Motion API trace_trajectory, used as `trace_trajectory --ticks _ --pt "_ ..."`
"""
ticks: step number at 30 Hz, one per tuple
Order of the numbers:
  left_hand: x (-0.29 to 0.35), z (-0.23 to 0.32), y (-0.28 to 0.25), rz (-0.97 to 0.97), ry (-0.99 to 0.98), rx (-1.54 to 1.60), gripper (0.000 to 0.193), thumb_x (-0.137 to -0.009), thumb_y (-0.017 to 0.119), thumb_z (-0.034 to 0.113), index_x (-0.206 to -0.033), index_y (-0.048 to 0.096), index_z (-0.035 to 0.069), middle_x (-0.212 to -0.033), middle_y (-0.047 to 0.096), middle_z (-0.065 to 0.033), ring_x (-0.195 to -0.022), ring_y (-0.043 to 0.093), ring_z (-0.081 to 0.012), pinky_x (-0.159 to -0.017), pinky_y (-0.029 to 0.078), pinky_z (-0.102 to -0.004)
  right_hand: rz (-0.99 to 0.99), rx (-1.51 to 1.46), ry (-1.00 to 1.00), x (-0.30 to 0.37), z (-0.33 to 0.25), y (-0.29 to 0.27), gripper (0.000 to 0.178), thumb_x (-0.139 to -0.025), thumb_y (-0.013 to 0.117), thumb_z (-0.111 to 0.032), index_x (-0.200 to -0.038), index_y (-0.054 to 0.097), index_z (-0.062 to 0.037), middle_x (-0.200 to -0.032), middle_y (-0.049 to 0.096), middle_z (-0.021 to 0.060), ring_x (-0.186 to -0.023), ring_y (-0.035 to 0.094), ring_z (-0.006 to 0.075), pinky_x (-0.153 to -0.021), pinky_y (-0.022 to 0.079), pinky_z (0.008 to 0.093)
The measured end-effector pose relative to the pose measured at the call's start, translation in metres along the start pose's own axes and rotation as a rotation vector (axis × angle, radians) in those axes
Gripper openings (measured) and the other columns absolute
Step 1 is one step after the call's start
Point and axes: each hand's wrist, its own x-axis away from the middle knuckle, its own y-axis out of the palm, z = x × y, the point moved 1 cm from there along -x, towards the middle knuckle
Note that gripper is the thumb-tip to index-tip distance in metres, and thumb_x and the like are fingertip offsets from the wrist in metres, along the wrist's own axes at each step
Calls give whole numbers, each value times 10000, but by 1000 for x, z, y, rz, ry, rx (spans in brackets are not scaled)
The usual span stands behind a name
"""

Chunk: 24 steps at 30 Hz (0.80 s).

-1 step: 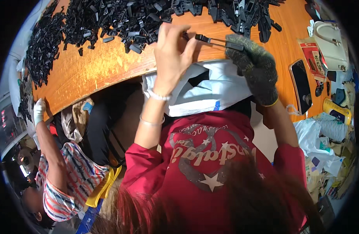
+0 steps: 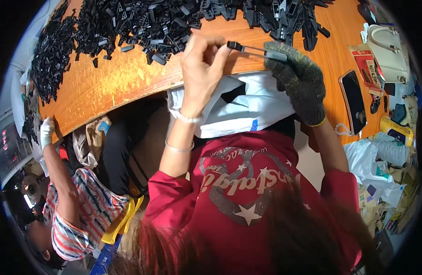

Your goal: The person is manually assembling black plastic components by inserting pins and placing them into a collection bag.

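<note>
Above the table's near edge, my bare left hand (image 2: 202, 68) is closed, thumb and fingers pinching a small black plastic piece (image 2: 235, 46). Two thin straight strips run from that piece to a dark grey block-like part (image 2: 275, 56). Whether these form one object or a tool with a piece at its tip cannot be made out. My right hand (image 2: 305, 85), in a dark knit glove, is closed around the grey part. Below both hands, a white bag or cloth (image 2: 247, 103) with a dark opening lies across my lap.
Piles of small black plastic parts (image 2: 142, 25) cover the far side of the orange table (image 2: 128, 78). Larger black pieces (image 2: 289, 20) lie beyond my right hand. On the right are a phone (image 2: 353, 101), a red packet (image 2: 369, 68) and a white handbag (image 2: 389, 50). A co-worker's gloved hand (image 2: 47, 130) touches the table's left edge.
My left hand has shifted slightly, and the black piece sits a little lower and tilted. The grey part has turned and catches more light. My right hand stays nearly still.
</note>
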Motion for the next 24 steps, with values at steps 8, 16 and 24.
trace_trajectory --ticks 8,16,24 --pt "20 24 -3 -485 -564 988 716 -978 319 529 -1054 548 -145 -705 623 -218 -445 583 -216 -428 466 -261 -130 -158 -44 9 6 6 318 -852 644 -35 -1168 618 -21 -1029 675 97 -912 637 157 -792 521 293" --pt "21 46 -10 -273 -594 566 331 -930 603 259 -778 580 -35 -601 631 -114 -418 578 -126 -371 409 -203 -139 -87 -69 13 9 14 298 -837 661 -88 -1130 634 -36 -997 677 127 -881 661 224 -772 526 328" --pt "20 29 -12 -275 -286 -81 359 -806 746 257 -631 591 -15 -545 614 -76 -464 579 -109 -439 421 -246 -323 284 -151 15 9 7 302 -844 660 -208 -1108 641 -63 -924 672 144 -841 646 282 -755 511 372"
